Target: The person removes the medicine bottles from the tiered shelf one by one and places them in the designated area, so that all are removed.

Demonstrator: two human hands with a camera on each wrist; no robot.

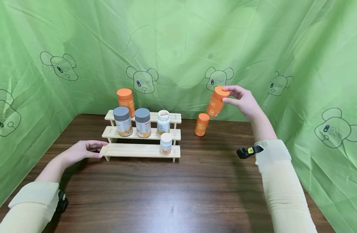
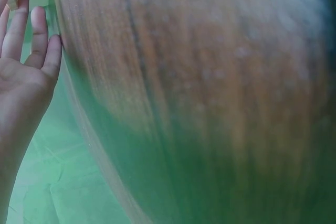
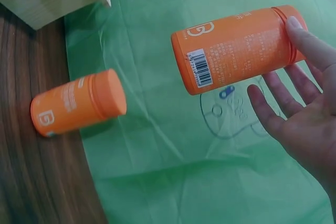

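Note:
My right hand (image 1: 239, 100) pinches the orange cap of a large orange bottle (image 1: 215, 104) and holds it tilted above the table; its barcode side shows in the right wrist view. Below and left of it, a smaller orange bottle (image 1: 202, 125) stands on the table. At the left end of a three-tier wooden display rack (image 1: 131, 149), my left hand (image 1: 79, 151) grips the lowest shelf between thumb and fingers. On the rack stand an orange bottle (image 1: 126, 102), two grey-capped jars (image 1: 123, 121), a white bottle (image 1: 163, 123) and a small white-capped bottle (image 1: 166, 144).
A dark wooden table (image 1: 172, 194) lies under everything. Green cloth (image 1: 178, 38) with printed bear heads hangs behind the table and along both sides. The rack stands left of the middle, near the back cloth.

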